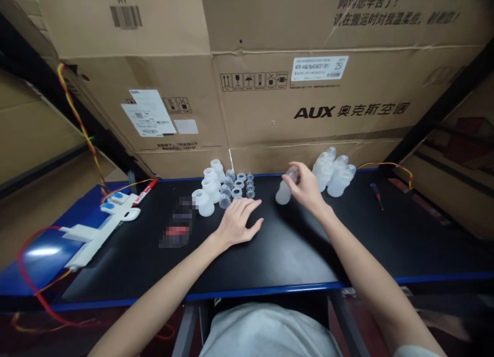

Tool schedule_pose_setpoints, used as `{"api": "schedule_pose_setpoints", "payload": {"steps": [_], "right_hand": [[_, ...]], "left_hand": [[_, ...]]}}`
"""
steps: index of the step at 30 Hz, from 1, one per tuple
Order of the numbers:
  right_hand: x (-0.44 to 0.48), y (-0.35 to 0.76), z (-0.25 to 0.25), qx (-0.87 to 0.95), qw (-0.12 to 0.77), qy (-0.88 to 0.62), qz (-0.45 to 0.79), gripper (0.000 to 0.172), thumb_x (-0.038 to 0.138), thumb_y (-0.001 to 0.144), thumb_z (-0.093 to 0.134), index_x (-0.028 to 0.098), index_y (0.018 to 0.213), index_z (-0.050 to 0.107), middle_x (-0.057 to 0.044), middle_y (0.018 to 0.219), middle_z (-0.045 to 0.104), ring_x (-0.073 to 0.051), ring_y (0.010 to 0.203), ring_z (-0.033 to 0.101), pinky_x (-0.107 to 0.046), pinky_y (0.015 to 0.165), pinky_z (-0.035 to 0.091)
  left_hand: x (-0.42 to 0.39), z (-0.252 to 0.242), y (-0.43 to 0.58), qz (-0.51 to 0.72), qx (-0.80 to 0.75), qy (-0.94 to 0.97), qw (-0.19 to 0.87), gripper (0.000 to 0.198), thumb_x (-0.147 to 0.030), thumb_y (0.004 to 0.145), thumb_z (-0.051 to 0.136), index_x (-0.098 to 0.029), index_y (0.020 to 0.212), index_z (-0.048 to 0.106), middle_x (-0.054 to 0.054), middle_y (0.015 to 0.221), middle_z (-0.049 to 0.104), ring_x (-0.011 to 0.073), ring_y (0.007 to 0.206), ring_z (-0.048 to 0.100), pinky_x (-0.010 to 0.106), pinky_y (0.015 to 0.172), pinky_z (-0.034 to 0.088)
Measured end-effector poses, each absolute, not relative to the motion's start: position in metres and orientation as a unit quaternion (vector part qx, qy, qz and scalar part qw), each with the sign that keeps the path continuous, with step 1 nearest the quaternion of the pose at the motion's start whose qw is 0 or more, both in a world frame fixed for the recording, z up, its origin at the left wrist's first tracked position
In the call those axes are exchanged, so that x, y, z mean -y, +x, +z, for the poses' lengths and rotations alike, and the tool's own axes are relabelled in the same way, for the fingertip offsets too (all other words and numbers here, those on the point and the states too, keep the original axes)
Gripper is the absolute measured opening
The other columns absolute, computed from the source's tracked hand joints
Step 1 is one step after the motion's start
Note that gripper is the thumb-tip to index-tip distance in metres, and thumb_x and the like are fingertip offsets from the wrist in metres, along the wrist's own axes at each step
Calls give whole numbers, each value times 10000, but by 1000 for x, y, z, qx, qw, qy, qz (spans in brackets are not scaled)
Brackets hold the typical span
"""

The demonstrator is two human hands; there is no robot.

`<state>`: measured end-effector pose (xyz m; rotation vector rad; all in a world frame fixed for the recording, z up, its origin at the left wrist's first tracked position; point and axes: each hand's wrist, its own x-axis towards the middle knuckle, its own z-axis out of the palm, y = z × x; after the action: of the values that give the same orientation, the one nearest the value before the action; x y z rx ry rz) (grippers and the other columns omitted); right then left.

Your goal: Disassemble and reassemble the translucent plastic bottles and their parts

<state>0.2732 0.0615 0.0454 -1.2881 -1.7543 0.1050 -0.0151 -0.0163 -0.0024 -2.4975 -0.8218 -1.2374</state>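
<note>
My right hand [304,184] grips a translucent baby bottle [284,192] by its upper part, over the middle of the black table; the fingers hide some of its top. With fingers spread and nothing in them, my left hand [240,220] lies low over the table. Just beyond it are several clear domed caps [225,200], white rings [236,193] and clear nipples [250,186] in rows. To their left stands a row of open bottle bodies [206,206]. Several capped bottles [335,183] form a group right of my right hand.
A white power strip [88,248] with cables and a red marker [146,191] are at the left. A blurred-out dark object [177,228] lies near the bottles. At the right is a screwdriver [377,196]. A large cardboard box [262,105] walls off the back.
</note>
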Motion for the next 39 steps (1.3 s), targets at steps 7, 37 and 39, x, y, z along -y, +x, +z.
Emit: {"api": "schedule_pose_setpoints", "payload": {"steps": [7, 37, 39], "right_hand": [[2, 242, 59, 688, 517, -308, 405, 500, 445, 860, 929, 262, 1280, 726, -95, 1255, 795, -277, 1121, 782, -445, 990, 650], [6, 211, 70, 664, 551, -306, 402, 413, 428, 797, 987, 279, 1112, 766, -70, 1149, 809, -274, 1062, 778, -450, 934, 668], [9, 204, 59, 675, 544, -321, 382, 387, 439, 824, 964, 275, 1104, 752, -62, 1129, 791, -253, 1042, 756, -426, 957, 643]], "left_hand": [[19, -7, 23, -493, 397, -757, -165, 666, -477, 816, 880, -252, 1393, 633, 111, 1208, 766, 294, 1064, 743, 483, 993, 607], [13, 34, -18, -411, 277, -619, -609, 507, -396, 762, 805, -171, 1209, 726, 96, 1065, 796, 268, 885, 757, 371, 813, 597], [19, 33, -12, -429, 341, -683, -483, 536, -328, 761, 810, -224, 1278, 708, 74, 1147, 793, 279, 993, 744, 395, 904, 585]]}}
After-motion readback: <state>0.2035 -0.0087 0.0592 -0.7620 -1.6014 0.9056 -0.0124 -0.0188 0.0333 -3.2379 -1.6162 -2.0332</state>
